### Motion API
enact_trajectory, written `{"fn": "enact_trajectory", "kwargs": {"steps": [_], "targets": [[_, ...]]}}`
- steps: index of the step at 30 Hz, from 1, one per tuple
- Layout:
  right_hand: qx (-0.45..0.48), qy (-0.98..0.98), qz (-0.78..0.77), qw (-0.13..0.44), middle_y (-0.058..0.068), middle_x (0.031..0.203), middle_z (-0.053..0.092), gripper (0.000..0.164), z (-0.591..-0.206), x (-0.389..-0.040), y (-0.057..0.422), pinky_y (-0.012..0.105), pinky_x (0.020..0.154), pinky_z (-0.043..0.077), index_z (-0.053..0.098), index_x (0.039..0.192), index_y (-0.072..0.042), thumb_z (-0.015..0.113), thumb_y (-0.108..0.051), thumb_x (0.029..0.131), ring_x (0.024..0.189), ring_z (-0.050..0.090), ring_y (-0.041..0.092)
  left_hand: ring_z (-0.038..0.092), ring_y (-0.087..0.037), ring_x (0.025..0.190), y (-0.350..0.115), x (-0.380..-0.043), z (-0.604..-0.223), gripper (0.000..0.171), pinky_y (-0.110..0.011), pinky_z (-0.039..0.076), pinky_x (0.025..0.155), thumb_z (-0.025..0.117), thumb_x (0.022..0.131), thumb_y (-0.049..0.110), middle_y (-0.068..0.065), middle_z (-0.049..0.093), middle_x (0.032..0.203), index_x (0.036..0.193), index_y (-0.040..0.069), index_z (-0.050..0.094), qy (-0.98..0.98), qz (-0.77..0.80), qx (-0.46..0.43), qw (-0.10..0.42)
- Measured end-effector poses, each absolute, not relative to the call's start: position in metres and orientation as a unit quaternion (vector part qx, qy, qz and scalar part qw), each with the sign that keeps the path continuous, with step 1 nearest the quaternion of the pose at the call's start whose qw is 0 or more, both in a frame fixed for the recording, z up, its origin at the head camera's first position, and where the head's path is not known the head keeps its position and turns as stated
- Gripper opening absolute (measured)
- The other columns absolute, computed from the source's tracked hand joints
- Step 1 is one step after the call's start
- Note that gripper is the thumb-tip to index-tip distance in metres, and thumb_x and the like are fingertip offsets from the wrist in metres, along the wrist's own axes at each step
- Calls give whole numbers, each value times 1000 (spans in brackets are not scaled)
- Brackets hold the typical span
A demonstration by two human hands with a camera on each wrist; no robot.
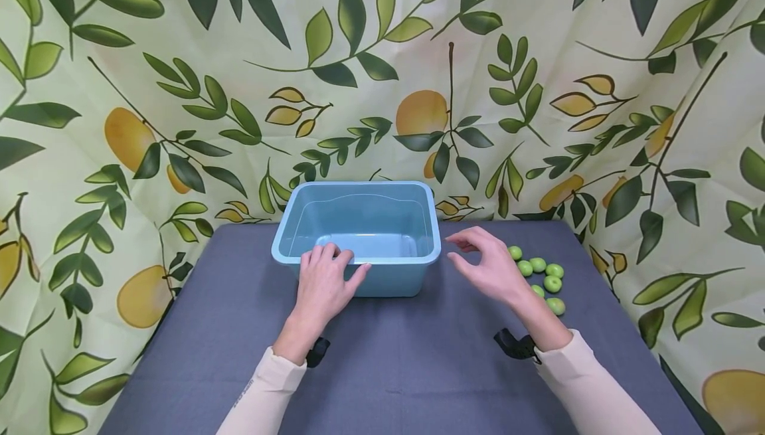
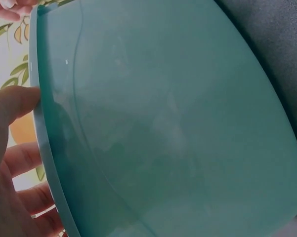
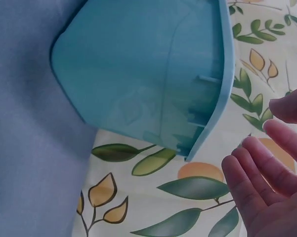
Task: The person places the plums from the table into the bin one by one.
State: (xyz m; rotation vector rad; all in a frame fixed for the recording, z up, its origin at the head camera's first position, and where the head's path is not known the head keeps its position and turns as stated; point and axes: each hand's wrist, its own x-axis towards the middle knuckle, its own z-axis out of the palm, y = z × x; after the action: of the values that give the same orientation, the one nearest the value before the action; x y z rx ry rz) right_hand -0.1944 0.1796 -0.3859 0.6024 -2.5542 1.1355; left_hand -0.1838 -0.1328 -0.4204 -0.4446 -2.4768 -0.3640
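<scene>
Clearly, on the dark surface (image 1: 388, 368) stands the blue tub (image 1: 391, 280), its inside floor seen only from the head. The left hand (image 1: 325, 281) has its fingers hooked over the tub's near rim, while the right hand (image 1: 487, 265), thumb and fingers apart, hovers just right of the tub; small green fruits (image 1: 552, 283), farther right of it, escape both wrist views.

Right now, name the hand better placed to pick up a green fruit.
Probably the right hand: it is empty and close to the green fruits; the left hand touches the blue bin's rim.
</scene>
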Motion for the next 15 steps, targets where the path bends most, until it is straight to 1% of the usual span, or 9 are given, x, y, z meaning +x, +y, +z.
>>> {"fn": "enact_trajectory", "kwargs": {"steps": [4, 10, 15], "targets": [[206, -892, 377, 142, 5, 111, 67, 23, -390, -192, 186, 46, 91, 54, 73, 114, -8, 73, -11, 91, 101, 67, 25, 51, -29, 80, -133, -184, -420, 30, -47, 41, 75, 75, 90, 42, -8, 57, 88, 92, 12, 75, -930, -138, -168, 297], [213, -899, 352, 150, 7, 109, 67, 22, -396, -191, 194, 50, 88, 54, 73, 112, -5, 72, -9, 90, 99, 66, 30, 51, -30, 80, -133, -184, -421, 30, -47, 41, 75, 76, 90, 42, -9, 57, 88, 92, 12, 75, -929, -138, -168, 299], [202, -911, 333, 136, 8, 110, 66, 23, -402, -189, 203, 50, 88, 52, 73, 113, -5, 72, -10, 91, 101, 63, 30, 51, -30, 79, -133, -184, -421, 31, -47, 41, 74, 76, 89, 42, -9, 58, 88, 92, 11, 75, -928, -139, -170, 301]]}}
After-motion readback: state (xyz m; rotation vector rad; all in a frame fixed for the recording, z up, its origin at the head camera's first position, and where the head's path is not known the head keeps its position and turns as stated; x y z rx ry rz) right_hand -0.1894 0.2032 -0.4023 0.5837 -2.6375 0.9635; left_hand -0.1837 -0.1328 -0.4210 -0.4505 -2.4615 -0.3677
